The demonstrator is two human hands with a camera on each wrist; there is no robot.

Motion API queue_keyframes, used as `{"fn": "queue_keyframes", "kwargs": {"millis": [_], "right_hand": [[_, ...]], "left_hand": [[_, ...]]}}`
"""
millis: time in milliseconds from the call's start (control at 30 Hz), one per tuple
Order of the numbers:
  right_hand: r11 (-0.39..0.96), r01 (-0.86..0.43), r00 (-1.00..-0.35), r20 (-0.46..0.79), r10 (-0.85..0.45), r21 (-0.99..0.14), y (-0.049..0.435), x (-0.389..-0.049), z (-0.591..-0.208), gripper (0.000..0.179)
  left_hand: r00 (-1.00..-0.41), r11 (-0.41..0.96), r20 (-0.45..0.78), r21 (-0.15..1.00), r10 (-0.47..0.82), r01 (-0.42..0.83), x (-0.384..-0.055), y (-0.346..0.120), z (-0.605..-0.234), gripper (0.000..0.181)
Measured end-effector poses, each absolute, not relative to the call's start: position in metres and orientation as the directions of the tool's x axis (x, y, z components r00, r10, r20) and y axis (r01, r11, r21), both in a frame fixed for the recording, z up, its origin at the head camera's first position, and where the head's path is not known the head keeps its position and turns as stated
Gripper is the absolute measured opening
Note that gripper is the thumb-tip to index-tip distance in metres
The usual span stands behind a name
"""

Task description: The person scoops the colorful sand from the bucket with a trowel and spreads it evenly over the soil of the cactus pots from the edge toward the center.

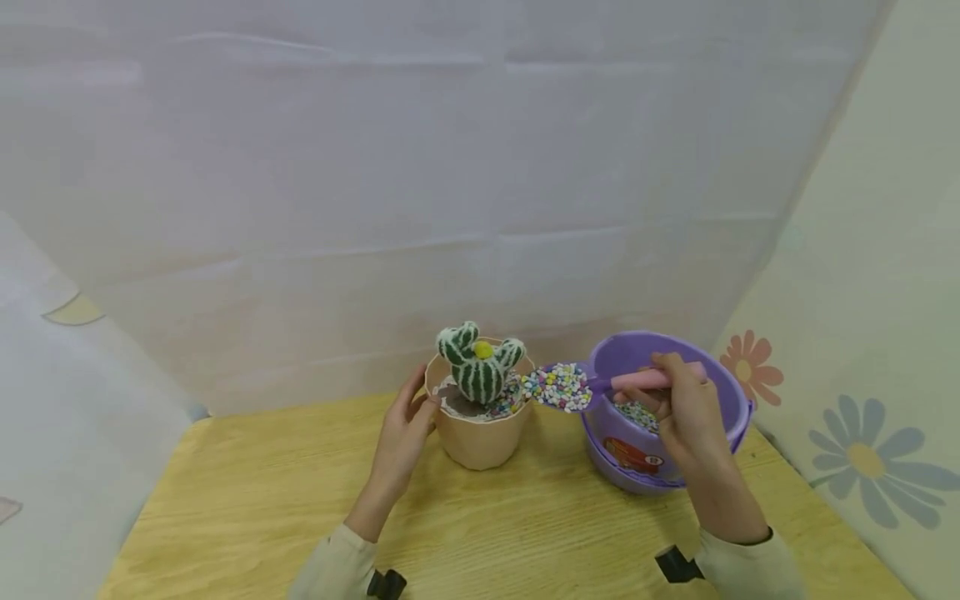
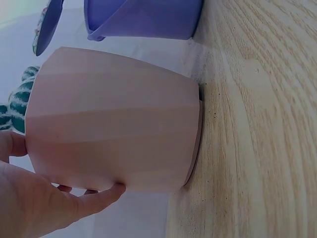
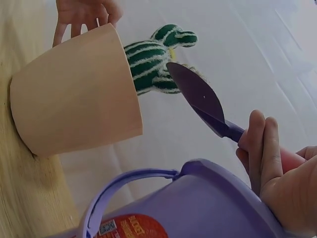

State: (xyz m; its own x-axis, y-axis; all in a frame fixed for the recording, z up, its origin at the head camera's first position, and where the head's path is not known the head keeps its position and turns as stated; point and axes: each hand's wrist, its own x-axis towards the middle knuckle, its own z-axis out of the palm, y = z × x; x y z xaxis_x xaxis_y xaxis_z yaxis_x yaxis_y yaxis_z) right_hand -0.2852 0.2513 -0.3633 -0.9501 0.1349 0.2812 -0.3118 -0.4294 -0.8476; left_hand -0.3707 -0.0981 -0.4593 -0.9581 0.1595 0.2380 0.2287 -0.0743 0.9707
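Yellow table (image 1: 285, 500) before you — your left hand (image 1: 405, 429) grips the pot (image 1: 480, 442); your right hand (image 1: 690, 412) holds the scoop (image 3: 200, 96) by its handle (image 1: 633, 380), tip at the pot's rim. It looks light and stiff — loose pebbles (image 1: 558, 387) may roll, so hold the handle level.

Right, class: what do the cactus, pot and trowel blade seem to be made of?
Cactus: probably yarn or felt; its surface looks fuzzy and matte.
Pot: likely matte plastic, being thin-rimmed and smoothly faceted, possibly ceramic.
Trowel blade: apparently smooth plastic, thin and evenly purple.
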Motion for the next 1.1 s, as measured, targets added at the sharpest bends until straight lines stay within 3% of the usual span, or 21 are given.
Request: {"fn": "queue_keyframes", "kwargs": {"millis": [400,1100], "right_hand": [[-0.433,-0.302,-0.953,0.261,0.153,-0.849,0.223,-0.291,-0.357,0.043],[-0.256,-0.227,-0.964,0.18,0.196,-0.94,0.203,-0.292,-0.36,0.043]], "left_hand": [[-0.962,-0.041,0.233,0.972,0.144,0.229,-0.37,-0.101,-0.452,0.057],[-0.974,-0.001,0.192,0.981,0.12,0.193,-0.36,-0.097,-0.442,0.061]]}}
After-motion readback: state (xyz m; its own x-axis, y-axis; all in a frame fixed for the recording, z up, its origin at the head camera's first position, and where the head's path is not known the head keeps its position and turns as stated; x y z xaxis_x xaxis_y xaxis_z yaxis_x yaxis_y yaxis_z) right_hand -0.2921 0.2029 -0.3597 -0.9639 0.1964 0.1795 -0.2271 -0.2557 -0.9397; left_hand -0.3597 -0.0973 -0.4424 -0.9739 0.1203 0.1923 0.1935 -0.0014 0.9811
